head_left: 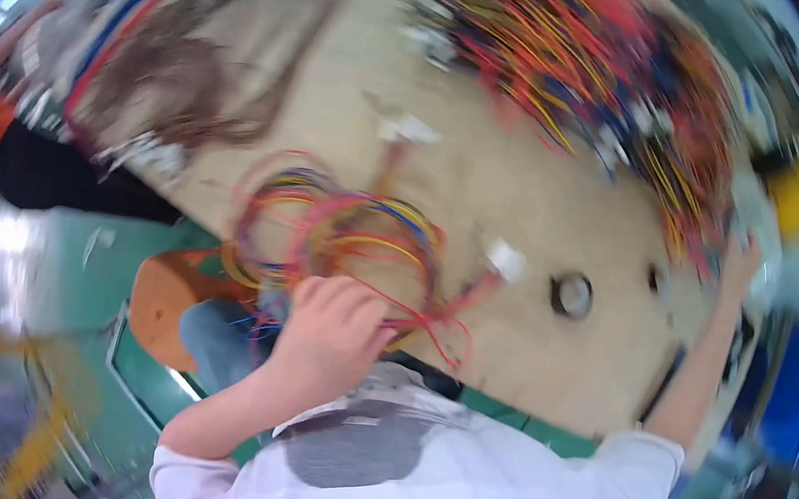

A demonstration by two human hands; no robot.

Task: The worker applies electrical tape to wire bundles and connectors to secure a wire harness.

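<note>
Your left hand [335, 317] grips the coiled wires [318, 219], partly past the table's [526, 362] near edge. Right hand [741, 262]: at the right edge, beside the wire pile [566, 59]; blurred, can't tell its fingers. Room to move: tabletop between tape roll [572, 295] and near edge.

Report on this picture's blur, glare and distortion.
In the head view, the wire pile at the top is smeared by blur; in the head view, the right hand looks softer than the left hand; in the head view, bright patches wash out the left rim; in the head view, fisheye distortion bows the table toward the right.
</note>
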